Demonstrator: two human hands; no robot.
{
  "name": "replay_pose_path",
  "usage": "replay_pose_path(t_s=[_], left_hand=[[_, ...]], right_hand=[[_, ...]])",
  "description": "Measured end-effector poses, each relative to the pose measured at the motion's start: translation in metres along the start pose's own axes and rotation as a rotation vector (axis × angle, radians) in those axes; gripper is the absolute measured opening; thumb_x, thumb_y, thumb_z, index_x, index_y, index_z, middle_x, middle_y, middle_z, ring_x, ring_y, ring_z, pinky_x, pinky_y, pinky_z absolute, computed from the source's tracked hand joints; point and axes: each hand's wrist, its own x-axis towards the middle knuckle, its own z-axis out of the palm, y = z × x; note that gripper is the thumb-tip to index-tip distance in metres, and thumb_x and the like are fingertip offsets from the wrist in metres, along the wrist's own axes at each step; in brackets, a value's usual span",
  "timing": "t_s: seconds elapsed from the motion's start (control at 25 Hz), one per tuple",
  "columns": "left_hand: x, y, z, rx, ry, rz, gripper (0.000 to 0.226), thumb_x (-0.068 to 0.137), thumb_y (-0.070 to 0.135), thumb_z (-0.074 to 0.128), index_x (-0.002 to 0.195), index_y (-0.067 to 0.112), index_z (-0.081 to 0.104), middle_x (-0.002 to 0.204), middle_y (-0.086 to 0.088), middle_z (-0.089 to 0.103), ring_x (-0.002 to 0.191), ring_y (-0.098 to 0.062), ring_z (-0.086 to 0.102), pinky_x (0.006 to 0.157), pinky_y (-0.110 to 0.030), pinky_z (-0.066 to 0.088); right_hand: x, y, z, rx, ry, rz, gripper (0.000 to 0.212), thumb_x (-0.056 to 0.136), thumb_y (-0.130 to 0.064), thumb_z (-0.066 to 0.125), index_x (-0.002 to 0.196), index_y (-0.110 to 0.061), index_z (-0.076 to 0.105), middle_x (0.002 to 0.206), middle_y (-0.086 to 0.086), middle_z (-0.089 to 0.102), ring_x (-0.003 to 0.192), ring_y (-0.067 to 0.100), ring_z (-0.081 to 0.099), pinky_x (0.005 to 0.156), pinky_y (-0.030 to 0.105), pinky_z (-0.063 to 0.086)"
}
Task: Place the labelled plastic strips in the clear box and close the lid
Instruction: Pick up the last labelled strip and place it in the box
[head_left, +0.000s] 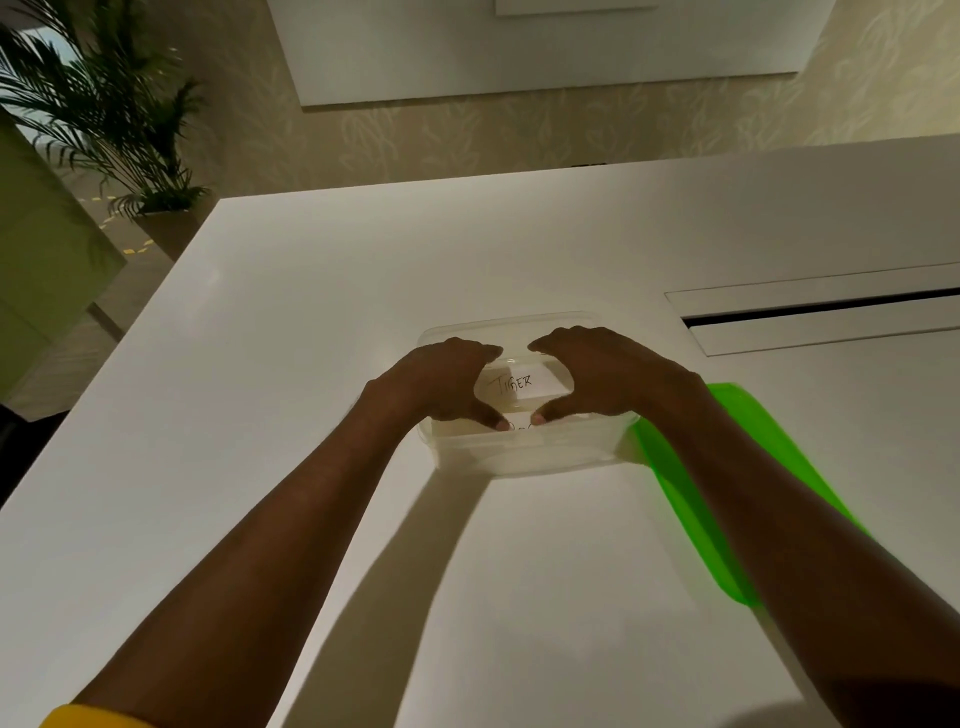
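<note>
The clear plastic box (524, 457) stands open on the white table (311, 312), straight ahead of me. Inside lies a white strip marked "TIGER" (522, 385). A second strip (521, 427) lies nearer me, its writing mostly hidden. My left hand (441, 382) and my right hand (613, 374) both reach into the box and frame the TIGER strip. Both thumb tips press on the nearer strip, and the fingers curl over the far side. The bright green lid (727, 467) lies flat to the right of the box, partly under my right forearm.
A long cable slot (821, 310) is cut into the tabletop at the right. The table's left edge runs diagonally, with floor and a potted palm (104, 119) beyond it. A patterned wall with a white panel stands behind the table.
</note>
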Motion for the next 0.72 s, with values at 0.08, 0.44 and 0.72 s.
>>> replay_pose_path(t_s=[0.08,0.44,0.72], left_hand=[[0.001,0.005,0.005,0.100,0.032,-0.015,0.101,0.072,0.064,0.082,0.154,0.022,0.042,0.149,0.000,0.056,0.139,-0.024,0.050,0.108,-0.045,0.047],[-0.006,0.012,0.019,0.000,0.282,-0.008,0.078,0.087,0.064,0.067,0.145,0.014,0.051,0.144,-0.006,0.058,0.134,-0.028,0.052,0.109,-0.045,0.043],[-0.015,0.013,0.036,-0.135,0.577,-0.311,0.056,0.107,0.031,0.044,0.158,0.008,0.035,0.170,-0.012,0.026,0.157,-0.030,0.024,0.126,-0.045,0.026]], right_hand=[[0.004,-0.003,0.001,-0.078,-0.036,-0.026,0.100,0.075,-0.060,0.080,0.156,-0.023,0.034,0.153,-0.002,0.048,0.137,0.023,0.048,0.111,0.037,0.036],[-0.010,0.009,-0.002,0.135,0.124,-0.011,0.094,0.075,-0.058,0.081,0.153,-0.024,0.042,0.153,-0.002,0.047,0.139,0.021,0.045,0.112,0.036,0.036],[-0.019,0.003,0.017,0.287,0.316,0.229,0.079,0.098,-0.050,0.059,0.160,-0.013,0.029,0.169,0.006,0.021,0.157,0.024,0.018,0.124,0.041,0.025]])
